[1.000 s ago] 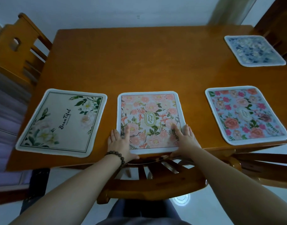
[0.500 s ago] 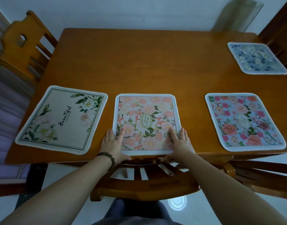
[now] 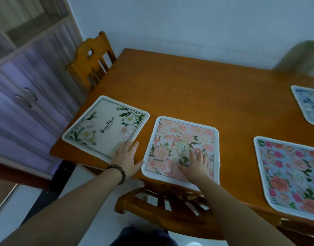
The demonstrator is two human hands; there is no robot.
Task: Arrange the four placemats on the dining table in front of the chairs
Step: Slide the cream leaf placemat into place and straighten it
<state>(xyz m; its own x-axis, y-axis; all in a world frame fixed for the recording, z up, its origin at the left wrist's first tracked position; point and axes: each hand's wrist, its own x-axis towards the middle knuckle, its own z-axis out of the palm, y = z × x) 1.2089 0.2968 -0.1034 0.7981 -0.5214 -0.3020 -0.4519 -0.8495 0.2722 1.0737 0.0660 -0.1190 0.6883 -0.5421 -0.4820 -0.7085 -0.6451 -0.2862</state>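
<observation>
Several placemats lie on the wooden dining table. A cream mat with white flowers sits near the table's left end. A peach floral mat lies in the middle, at the near edge. A blue mat with pink roses is at the right, and a pale blue mat is cut off by the right frame edge. My left hand, with a bead bracelet on the wrist, lies flat across the cream mat's near right corner and the bare wood. My right hand presses flat on the peach mat.
A wooden chair stands at the table's far left end. Another chair back sits under the near edge, just below my hands. A purple-curtained cabinet fills the left side. The wall runs behind the table.
My view has swung left. My left hand slid off the peach mat onto the cream mat's corner. My right hand moved further onto the peach mat, toward its middle.
</observation>
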